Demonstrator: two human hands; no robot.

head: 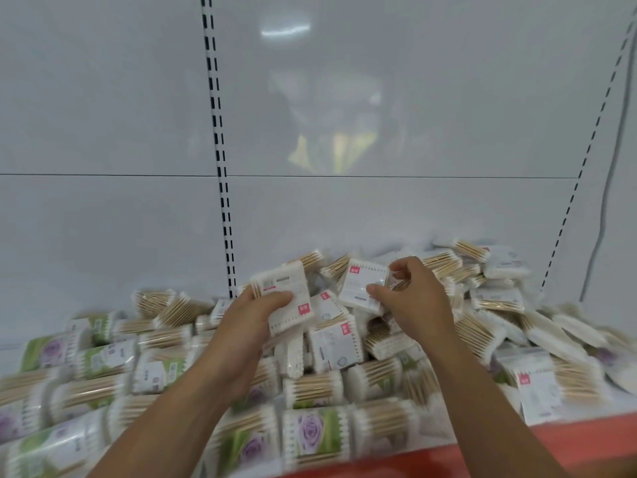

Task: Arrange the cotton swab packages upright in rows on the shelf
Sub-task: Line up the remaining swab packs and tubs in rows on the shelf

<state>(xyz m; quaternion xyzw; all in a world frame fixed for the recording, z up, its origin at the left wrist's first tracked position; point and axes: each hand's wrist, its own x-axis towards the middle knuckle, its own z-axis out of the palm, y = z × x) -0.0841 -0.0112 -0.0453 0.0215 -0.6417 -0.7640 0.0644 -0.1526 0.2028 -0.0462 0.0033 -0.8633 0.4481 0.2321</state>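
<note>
While the green rose-labelled packages [310, 432] at your left lie on their sides in rough lines, none of them stands upright, and they roll easily. If you brush them with a forearm as you reach over, I'd expect a few to tumble toward the front of the shelf [568, 439]. That part of the view is blurred, so I can't tell how tightly they are packed.

Your left hand [241, 326] is curled round a small stack of white pink-tagged packages [282, 294], thumb across the top face and fingers underneath. The stack looks fanned, not squared. The wrapping is slick film, so the lower packs could slide out if your grip loosens while your eyes are on the other hand.

Your right hand [413, 298] pinches a single white package [362, 284] by its edge between thumb and fingertips, tilted, just beside the stack but apart from it. A corner pinch gives little control. The pack may swing as you join it to the stack, and it could go on crooked or back to front.

Further right, the loose heap [482, 326] leans against the back panel [103, 132] with packs pointing every way. Pulling one from low in it would likely start a slide toward the red front edge, where some already lie close. Take packs from the top of the heap.

There is no open floor on the shelf in view for an upright row. Flat thin packs stood on end will probably topple unless you clear a strip and give the first ones something to lean on.
</note>
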